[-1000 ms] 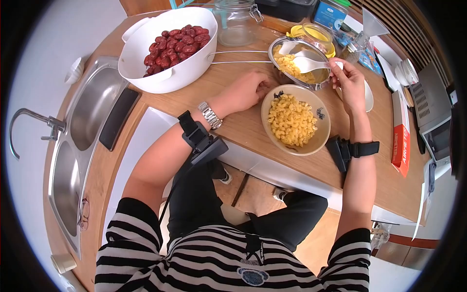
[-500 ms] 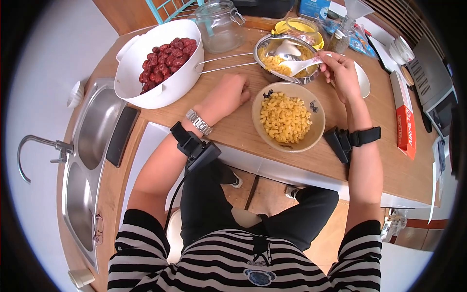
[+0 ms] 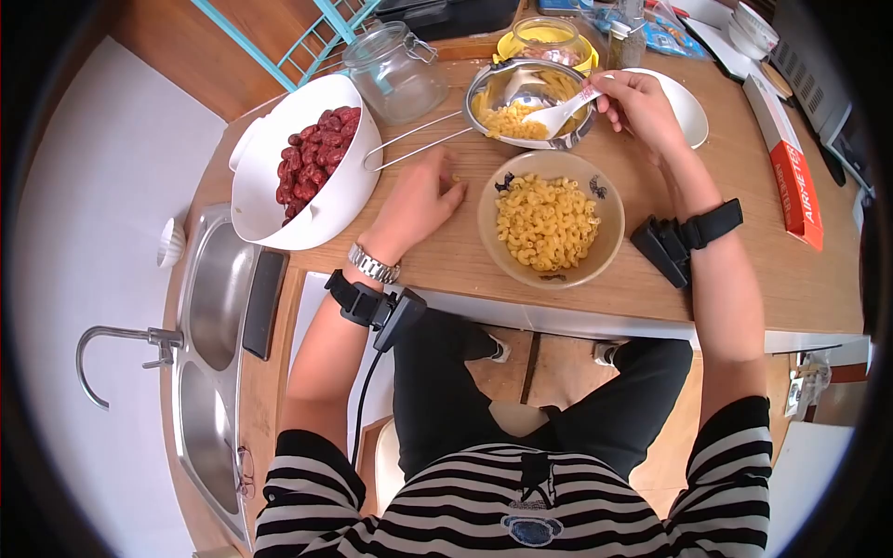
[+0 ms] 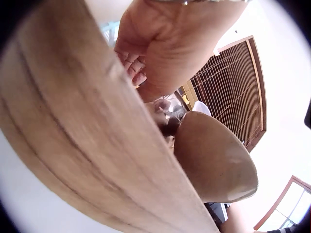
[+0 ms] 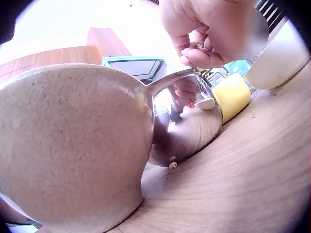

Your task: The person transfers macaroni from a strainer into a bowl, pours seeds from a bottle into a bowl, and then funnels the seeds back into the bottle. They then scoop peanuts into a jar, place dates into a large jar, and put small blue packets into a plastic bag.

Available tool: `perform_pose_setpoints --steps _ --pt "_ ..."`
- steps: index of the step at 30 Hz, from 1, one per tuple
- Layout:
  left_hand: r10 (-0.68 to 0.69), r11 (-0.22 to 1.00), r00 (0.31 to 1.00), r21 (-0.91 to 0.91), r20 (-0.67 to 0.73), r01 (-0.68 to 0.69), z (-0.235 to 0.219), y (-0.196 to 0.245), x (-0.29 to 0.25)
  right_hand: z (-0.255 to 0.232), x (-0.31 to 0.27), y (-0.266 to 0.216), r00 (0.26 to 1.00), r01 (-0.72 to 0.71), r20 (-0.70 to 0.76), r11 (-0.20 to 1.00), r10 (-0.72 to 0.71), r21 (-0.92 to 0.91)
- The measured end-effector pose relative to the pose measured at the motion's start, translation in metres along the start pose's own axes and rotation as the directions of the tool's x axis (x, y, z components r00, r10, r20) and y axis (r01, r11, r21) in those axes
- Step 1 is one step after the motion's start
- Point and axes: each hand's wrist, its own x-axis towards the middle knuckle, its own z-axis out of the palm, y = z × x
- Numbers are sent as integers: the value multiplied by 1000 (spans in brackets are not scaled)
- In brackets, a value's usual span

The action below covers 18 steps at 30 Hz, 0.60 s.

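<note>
The right hand (image 3: 640, 110) pinches the handle of a white spoon (image 3: 555, 116), whose bowl end lies in a steel pot (image 3: 579, 136) with yellow pasta. In the right wrist view the same hand (image 5: 214, 31) is above the pot's (image 5: 194, 133) rim. Below the pot sits a beige bowl (image 3: 609, 244) of macaroni. Resting on the counter left of that bowl is the left hand (image 3: 416, 205), fingers loosely curled and nothing visibly held. The left wrist view shows this hand (image 4: 167, 46) beside the counter edge, with the bowl (image 4: 214, 160) beyond.
A white container (image 3: 337, 200) of red dates stands at the left, with two wire handles reaching from the pot to its rim. Behind are a glass jar (image 3: 395, 79) and a yellow-lidded container (image 3: 507, 45). A white dish (image 3: 686, 112) lies right; the sink (image 3: 216, 298) is far left.
The head view has shifted and turned, so the counter's things appear moved. The left hand has drawn slightly back from the pot, while the right hand still holds the spoon in it.
</note>
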Motion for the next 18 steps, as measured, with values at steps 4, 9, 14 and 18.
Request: perform_pose_setpoints --steps 4,9,14,18 --pt "-20 996 999 85 -24 22 -3 5 0 1 -1 -1 1000 2 -3 1000 -3 -1" --pt "31 998 999 47 -11 -30 1 -2 2 1 -1 -1 1000 -7 -8 1000 6 -24" --pt "3 1000 1000 -6 22 -3 -1 3 3 2 -1 -1 1000 -18 -10 999 17 -33" --pt "75 991 997 108 36 -78 -4 2 2 1 -2 -2 1000 -12 -13 1000 12 8"
